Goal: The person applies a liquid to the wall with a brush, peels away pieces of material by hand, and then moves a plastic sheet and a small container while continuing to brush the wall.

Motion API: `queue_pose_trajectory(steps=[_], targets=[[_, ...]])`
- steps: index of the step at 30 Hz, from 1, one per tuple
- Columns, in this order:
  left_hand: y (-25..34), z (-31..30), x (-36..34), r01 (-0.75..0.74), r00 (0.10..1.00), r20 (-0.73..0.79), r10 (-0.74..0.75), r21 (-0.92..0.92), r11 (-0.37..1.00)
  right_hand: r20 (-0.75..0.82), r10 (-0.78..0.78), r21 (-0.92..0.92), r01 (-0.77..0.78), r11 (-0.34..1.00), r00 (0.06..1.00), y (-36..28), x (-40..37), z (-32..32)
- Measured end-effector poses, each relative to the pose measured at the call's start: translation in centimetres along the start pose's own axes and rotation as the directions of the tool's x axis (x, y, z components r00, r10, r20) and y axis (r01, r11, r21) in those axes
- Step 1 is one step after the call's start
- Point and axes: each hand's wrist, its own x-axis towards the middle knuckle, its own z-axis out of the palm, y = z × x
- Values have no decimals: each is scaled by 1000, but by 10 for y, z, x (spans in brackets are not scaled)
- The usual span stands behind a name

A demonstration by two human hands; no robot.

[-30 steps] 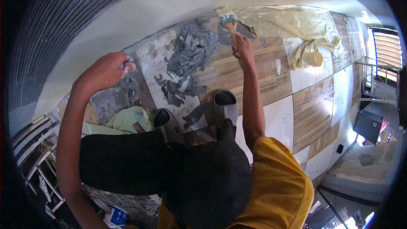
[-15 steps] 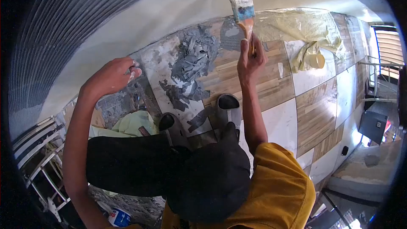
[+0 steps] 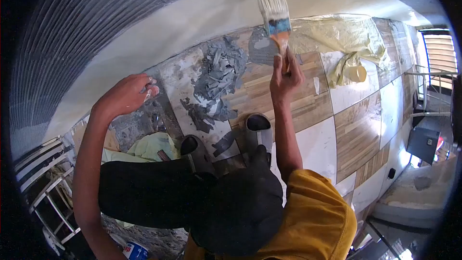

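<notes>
Gripping the paintbrush [image 3: 277, 21] by its handle in the closed right hand [image 3: 284, 78], bristles up on the white wall [image 3: 192, 19], with the left hand [image 3: 126, 95] curled, contents impossible to tell, at the wall's foot by the tiled floor [image 3: 356, 125].

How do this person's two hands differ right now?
The right hand grips a paintbrush by its wooden handle, bristles up on the white wall; the left hand shows no tool. The right hand is raised higher; the left hand sits low, by the wall's foot. White smears mark the left hand's fingers, not plainly the right hand's. Both are bare.
</notes>
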Motion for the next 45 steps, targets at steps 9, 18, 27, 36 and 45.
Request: queue_pose_trajectory(steps=[9, 18, 27, 36, 45], targets=[[10, -9, -2, 24, 1000, 5, -25, 42, 999, 50, -101, -57, 104, 993, 994, 22, -1, 17], [3, -1, 2, -4, 1000, -22, 5, 28, 1000, 57, -93, -25, 94, 995, 994, 5, 11, 22], [5, -9, -2, 14, 999, 40, -17, 65, 998, 100, -14, 29, 11, 1000, 995, -20, -5, 1], [23, -11, -8, 24, 1000, -8, -24, 21, 999, 222, -9, -103, 33, 994, 975, 21, -32, 18], [16, -3, 2, -1, 1000, -17, 2, 42, 999, 119, -126, 8, 126, 992, 985, -26, 7, 18]])
